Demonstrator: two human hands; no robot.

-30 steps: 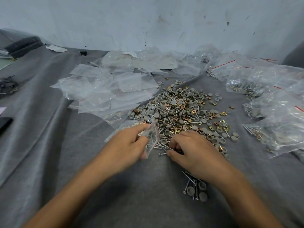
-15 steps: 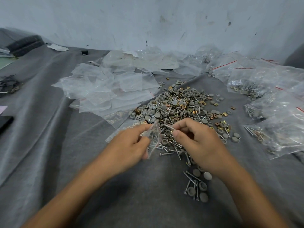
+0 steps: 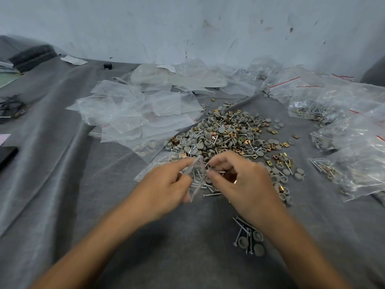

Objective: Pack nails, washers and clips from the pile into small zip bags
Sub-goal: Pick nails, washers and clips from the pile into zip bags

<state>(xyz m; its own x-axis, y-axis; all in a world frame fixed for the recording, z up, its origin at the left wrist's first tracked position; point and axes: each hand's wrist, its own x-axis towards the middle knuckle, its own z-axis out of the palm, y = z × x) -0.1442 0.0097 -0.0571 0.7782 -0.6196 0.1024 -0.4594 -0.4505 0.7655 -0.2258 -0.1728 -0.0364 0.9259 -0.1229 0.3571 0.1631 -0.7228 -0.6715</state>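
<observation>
The left hand [image 3: 166, 184] pinches a glossy, clear zip bag [image 3: 196, 184] with its fingers. The right hand [image 3: 245, 184] holds slim steel nails [image 3: 219, 172] in its fingers.

Single view, head-worn, wide-angle. Looks forward and down over the grey cloth [image 3: 62, 184] from its near edge toward the wall [image 3: 187, 28] along the far edge. Wall fills the top quarter of the frame; the cloth's far edge bows with the lens. Both forearms enter from the bottom of the frame. Left hand [image 3: 164, 184] and right hand [image 3: 241, 182] meet just below centre, close to the lens and large. Near enough to tell the clear bag [image 3: 195, 178] pinched in the left and single nails [image 3: 218, 172] pinched in the right. Pile [image 3: 229, 136] sits mid-frame, just beyond the hands. Filled bags [image 3: 354, 142] run off the right side.
</observation>
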